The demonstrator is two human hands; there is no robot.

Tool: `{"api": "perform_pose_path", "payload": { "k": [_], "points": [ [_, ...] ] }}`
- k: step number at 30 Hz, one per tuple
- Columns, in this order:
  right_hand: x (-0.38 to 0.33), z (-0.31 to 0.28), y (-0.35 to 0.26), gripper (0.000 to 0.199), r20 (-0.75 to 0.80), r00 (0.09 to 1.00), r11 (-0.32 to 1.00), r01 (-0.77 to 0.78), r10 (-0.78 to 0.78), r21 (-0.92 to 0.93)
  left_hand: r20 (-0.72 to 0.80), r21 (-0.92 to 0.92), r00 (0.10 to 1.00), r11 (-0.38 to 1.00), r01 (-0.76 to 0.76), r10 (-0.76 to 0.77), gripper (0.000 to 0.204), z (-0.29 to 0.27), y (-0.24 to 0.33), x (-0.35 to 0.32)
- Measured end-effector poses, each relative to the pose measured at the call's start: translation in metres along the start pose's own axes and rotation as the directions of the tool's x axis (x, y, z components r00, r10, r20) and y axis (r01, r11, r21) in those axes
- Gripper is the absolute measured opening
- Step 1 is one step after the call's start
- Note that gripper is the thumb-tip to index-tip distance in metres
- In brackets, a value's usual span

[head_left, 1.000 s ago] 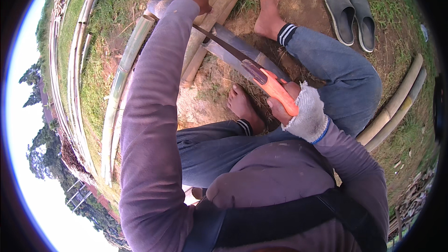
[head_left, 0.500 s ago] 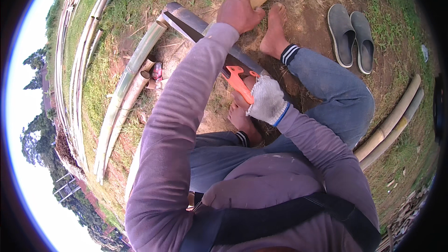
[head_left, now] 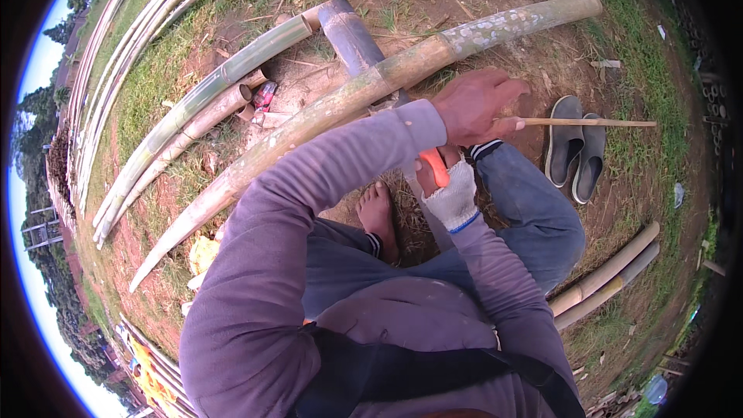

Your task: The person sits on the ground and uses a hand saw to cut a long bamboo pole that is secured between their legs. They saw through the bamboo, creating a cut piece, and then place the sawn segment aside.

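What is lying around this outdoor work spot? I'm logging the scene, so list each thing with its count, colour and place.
long bamboo pole: one, green-tan, slanting across the ground ahead
bamboo poles: several, green and tan, lying left
dark tube: one, grey, under the long pole
thin bamboo strip: one, pale, held out to the right
sandals: two, grey, on dirt at right
knife handle: one, orange, centre
bare foot: one, centre
left hand: bare, holding the strip
right hand: white-gloved, gripping the knife handle
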State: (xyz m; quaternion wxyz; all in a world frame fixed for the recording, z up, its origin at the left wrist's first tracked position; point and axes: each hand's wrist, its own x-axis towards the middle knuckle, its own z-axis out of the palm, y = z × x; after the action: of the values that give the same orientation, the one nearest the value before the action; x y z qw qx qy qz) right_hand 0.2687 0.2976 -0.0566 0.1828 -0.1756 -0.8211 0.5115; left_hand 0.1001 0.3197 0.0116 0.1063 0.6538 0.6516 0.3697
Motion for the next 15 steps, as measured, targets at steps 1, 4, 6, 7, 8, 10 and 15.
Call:
{"api": "perform_pose_path", "payload": {
  "k": [1, 4, 6, 7, 8, 10, 15],
  "points": [
    [0.004, -0.001, -0.004, 0.050, -0.019, 0.996, 0.992, -0.086, 0.088, 0.096, -0.013, 0.149, 0.999, 0.988, -0.048, 0.051, 0.045, -0.030, -0.009, -0.027],
    [0.012, 0.004, -0.010, 0.050, -0.202, 0.979, 0.982, 0.061, -0.024, 0.177, 0.058, 0.435, 0.996, 0.899, 0.042, -0.074, 0.044, -0.118, -0.048, -0.134],
    [0.010, 0.005, -0.007, 0.052, -0.153, 0.986, 0.989, 0.079, -0.060, 0.126, 0.021, 0.612, 0.922, 0.734, 0.293, -0.386, 0.072, -0.148, -0.071, -0.221],
    [0.008, 0.008, -0.009, 0.053, -0.130, 0.991, 0.986, 0.045, -0.024, 0.158, -0.021, 0.689, 0.843, 0.603, 0.402, -0.538, 0.084, -0.155, -0.076, -0.257],
    [0.009, 0.010, -0.010, 0.054, -0.112, 0.994, 0.982, 0.013, 0.008, 0.189, -0.027, 0.712, 0.756, 0.518, 0.474, -0.655, 0.095, -0.159, -0.079, -0.284],
    [0.008, 0.018, -0.007, 0.045, -0.155, 0.986, 0.986, 0.087, -0.064, 0.142, -0.054, 0.735, 0.578, 0.359, 0.575, -0.814, 0.101, -0.152, -0.083, -0.321],
    [0.006, 0.029, -0.010, 0.041, -0.156, 0.988, 0.987, 0.042, -0.017, 0.156, -0.112, 0.580, 0.545, 0.391, 0.715, -0.831, 0.086, -0.142, -0.103, -0.345]
  ]
}}
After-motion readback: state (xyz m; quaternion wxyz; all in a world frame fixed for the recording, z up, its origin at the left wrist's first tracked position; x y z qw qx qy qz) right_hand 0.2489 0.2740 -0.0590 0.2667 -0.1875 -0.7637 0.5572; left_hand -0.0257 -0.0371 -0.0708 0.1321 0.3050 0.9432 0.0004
